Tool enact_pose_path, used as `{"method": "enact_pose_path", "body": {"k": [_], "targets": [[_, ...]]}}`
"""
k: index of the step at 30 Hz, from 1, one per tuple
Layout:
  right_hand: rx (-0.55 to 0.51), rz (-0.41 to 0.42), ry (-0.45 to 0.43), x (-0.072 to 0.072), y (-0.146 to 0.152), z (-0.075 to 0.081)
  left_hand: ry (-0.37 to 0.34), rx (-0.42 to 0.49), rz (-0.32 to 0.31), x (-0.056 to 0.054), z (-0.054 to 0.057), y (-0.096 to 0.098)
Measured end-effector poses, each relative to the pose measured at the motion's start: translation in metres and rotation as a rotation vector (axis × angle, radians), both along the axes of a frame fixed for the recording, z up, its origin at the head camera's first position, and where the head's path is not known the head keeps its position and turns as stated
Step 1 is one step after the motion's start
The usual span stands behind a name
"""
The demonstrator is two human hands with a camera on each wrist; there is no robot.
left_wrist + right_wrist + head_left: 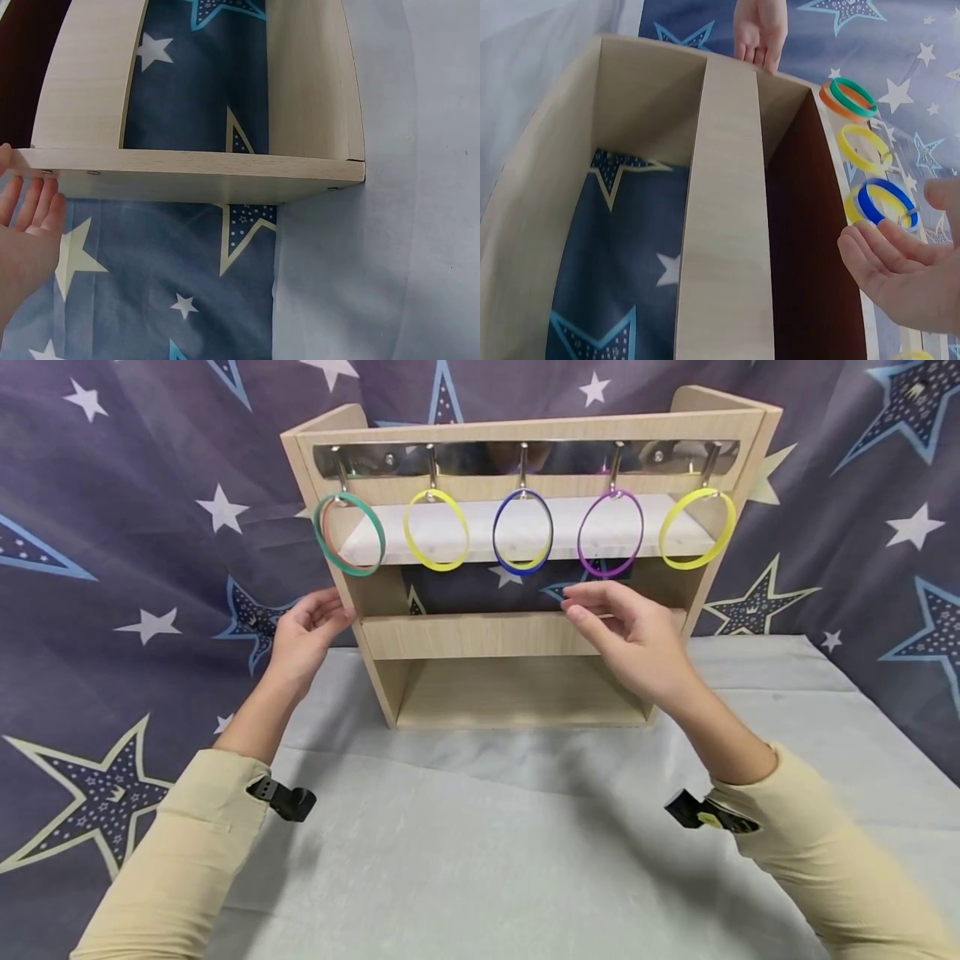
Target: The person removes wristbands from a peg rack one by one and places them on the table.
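Clearly, the right hand [637, 639] is the nearer of the two to the middle of the row. Its bent fingers sit apart from the thumb, with nothing held between them. The fingertips lie below the gap between the blue ring [517, 571] and the purple ring [609, 574]: the blue one is up and to the left, the purple one up and slightly to the right. No touch with either shows in the head view; the right wrist view has the fingertips close by the blue ring, though whether they meet it cannot be told.

The rings hang upright from hooks on a metal rail [480, 458], the row running left to right across the front of a wooden shelf unit [465, 635] that stands on the worktop [487, 827]. A yellow partner [534, 562] shares the blue ring's hook. The far left hook bears a green ring [381, 535] and an orange ring [840, 110], both above and to the right of the left hand [303, 631]. That hand rests at the unit's left side panel, fingers along the outer face, thumb by the front edge and apart from them; how firmly it presses cannot be told.
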State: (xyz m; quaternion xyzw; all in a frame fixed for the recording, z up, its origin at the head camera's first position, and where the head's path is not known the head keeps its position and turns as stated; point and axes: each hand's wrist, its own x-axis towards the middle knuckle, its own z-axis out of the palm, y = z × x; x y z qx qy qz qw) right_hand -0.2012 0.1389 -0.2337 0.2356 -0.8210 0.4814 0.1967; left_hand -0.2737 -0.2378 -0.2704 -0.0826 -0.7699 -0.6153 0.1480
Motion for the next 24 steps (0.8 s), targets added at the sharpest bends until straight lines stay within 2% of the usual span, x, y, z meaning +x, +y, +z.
{"method": "enact_pose_path", "body": {"k": [10,16,24], "targets": [[-0.019,0.045,-0.045,-0.009,-0.029,0.002,-0.010,0.015,0.003,0.000,0.003,0.002],[-0.071,0.090,-0.030,-0.013,-0.046,0.008,-0.008,0.015,0.007,0.001,0.005,0.003],[-0.141,0.159,-0.015,-0.019,-0.070,0.011,-0.013,0.080,-0.027,0.002,0.003,0.001]]}}
